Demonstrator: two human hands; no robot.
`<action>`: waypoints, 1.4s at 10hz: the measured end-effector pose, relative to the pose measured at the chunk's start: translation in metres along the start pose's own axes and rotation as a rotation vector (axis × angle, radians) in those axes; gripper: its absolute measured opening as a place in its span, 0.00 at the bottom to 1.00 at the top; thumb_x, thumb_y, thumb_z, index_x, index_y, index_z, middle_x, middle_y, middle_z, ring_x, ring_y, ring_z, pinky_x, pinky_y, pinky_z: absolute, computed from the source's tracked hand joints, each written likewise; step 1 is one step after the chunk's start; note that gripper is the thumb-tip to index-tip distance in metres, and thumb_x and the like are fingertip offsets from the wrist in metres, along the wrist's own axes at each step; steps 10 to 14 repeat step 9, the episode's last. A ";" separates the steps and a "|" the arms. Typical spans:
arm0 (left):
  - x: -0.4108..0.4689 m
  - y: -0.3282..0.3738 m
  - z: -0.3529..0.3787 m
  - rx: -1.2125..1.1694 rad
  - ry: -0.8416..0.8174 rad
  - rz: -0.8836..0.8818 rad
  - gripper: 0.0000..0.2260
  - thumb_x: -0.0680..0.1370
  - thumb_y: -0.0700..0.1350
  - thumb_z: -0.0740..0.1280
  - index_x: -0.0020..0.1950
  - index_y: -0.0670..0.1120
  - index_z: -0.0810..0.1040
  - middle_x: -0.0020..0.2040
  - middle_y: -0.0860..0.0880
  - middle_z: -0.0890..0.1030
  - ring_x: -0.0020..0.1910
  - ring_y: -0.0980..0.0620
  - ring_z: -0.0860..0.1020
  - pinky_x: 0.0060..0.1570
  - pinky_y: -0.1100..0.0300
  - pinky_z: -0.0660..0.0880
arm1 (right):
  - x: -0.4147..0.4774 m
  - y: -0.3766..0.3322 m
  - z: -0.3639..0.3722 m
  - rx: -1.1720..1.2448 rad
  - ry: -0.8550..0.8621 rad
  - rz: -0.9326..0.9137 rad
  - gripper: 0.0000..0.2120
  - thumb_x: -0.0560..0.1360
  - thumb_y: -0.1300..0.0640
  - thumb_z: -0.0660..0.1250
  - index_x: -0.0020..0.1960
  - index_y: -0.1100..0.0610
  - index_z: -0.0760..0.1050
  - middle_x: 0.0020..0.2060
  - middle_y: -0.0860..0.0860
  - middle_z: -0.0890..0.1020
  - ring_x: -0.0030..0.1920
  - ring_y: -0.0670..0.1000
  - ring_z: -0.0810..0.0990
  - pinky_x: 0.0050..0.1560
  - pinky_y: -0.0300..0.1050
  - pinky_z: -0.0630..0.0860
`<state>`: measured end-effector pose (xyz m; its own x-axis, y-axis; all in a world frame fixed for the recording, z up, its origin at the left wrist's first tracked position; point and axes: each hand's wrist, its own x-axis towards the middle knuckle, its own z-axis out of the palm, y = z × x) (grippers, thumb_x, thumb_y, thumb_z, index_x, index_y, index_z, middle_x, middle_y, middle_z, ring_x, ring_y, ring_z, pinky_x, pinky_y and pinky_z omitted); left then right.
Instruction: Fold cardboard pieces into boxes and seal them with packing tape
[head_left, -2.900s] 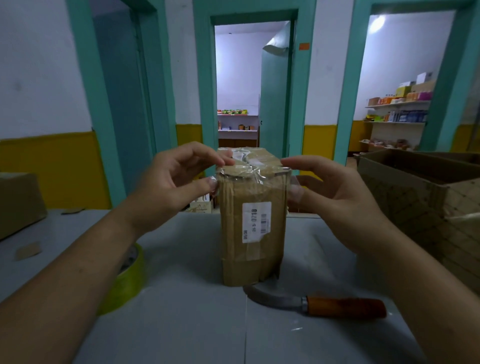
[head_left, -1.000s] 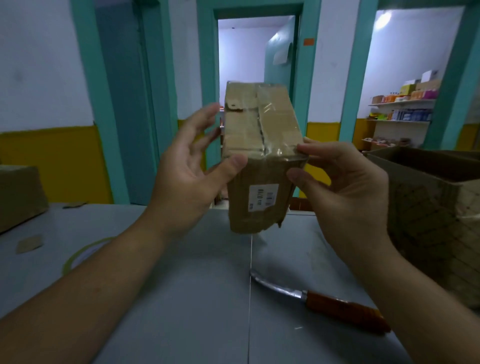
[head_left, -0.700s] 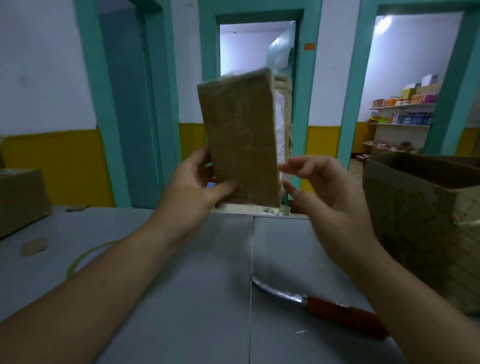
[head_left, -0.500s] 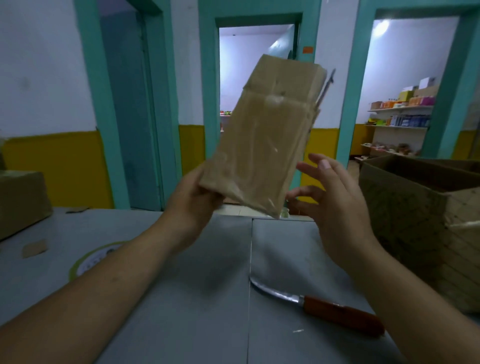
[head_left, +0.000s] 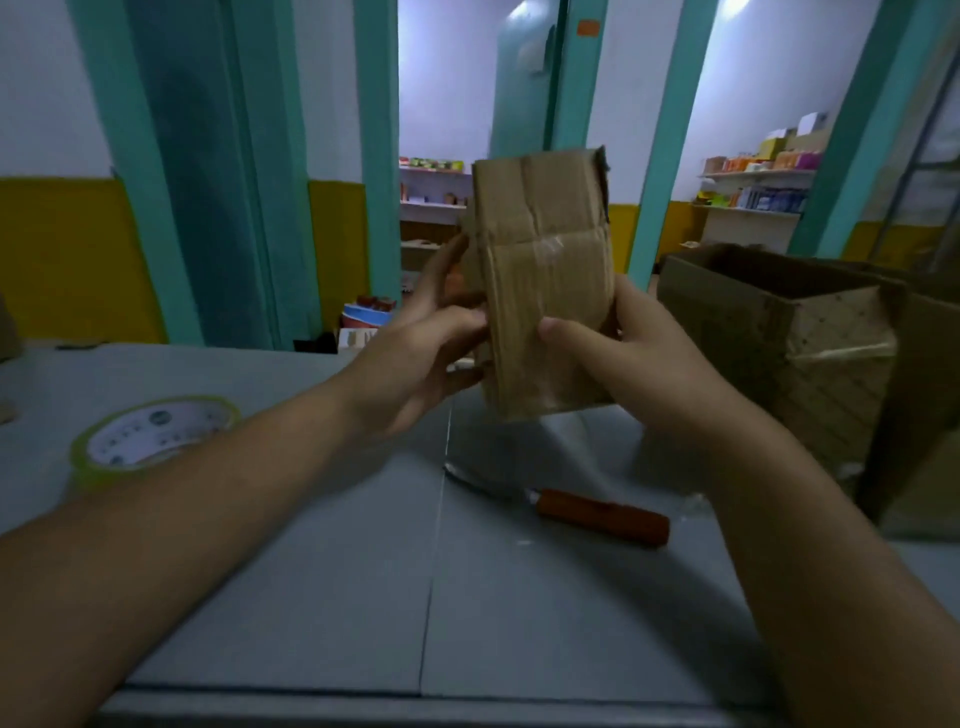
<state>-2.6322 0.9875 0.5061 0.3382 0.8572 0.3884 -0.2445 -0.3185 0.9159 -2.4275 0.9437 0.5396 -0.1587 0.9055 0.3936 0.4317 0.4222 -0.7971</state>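
Cardboard, creased and partly taped, the small box (head_left: 545, 280) is held upright in the air above the middle of the worktop (head_left: 337, 597). The left hand (head_left: 421, 348) curls round its left side; the right hand (head_left: 618, 353) pinches its right side, thumb on the near face. The top corner looks torn, so a hard squeeze could buckle the walls. A slip would likely drop it onto the knife (head_left: 597, 514) lying below. The tape roll (head_left: 156, 436) sits by the left edge, well apart from both hands.

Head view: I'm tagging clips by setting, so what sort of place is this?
Probably a small shop's packing counter: stocked shelves beyond, a tape roll and a knife on the table.
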 end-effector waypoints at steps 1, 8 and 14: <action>0.004 -0.005 0.023 0.033 -0.092 -0.027 0.38 0.76 0.38 0.65 0.79 0.69 0.62 0.74 0.46 0.74 0.67 0.45 0.79 0.60 0.43 0.80 | -0.021 0.010 -0.017 -0.061 0.075 0.059 0.27 0.77 0.53 0.72 0.74 0.46 0.66 0.59 0.41 0.77 0.57 0.44 0.80 0.51 0.40 0.80; 0.001 -0.032 0.114 0.542 -0.164 0.005 0.30 0.81 0.46 0.73 0.78 0.54 0.62 0.73 0.48 0.72 0.75 0.48 0.71 0.75 0.47 0.71 | -0.123 0.031 -0.043 -0.650 0.387 -0.108 0.27 0.78 0.55 0.71 0.75 0.50 0.67 0.74 0.50 0.63 0.75 0.50 0.63 0.67 0.36 0.65; 0.002 -0.023 0.112 0.783 -0.133 0.020 0.26 0.81 0.54 0.71 0.77 0.49 0.68 0.73 0.50 0.74 0.73 0.51 0.73 0.67 0.57 0.71 | -0.124 0.023 -0.045 -0.692 0.322 -0.075 0.21 0.79 0.50 0.69 0.71 0.48 0.70 0.65 0.47 0.70 0.65 0.47 0.69 0.58 0.40 0.73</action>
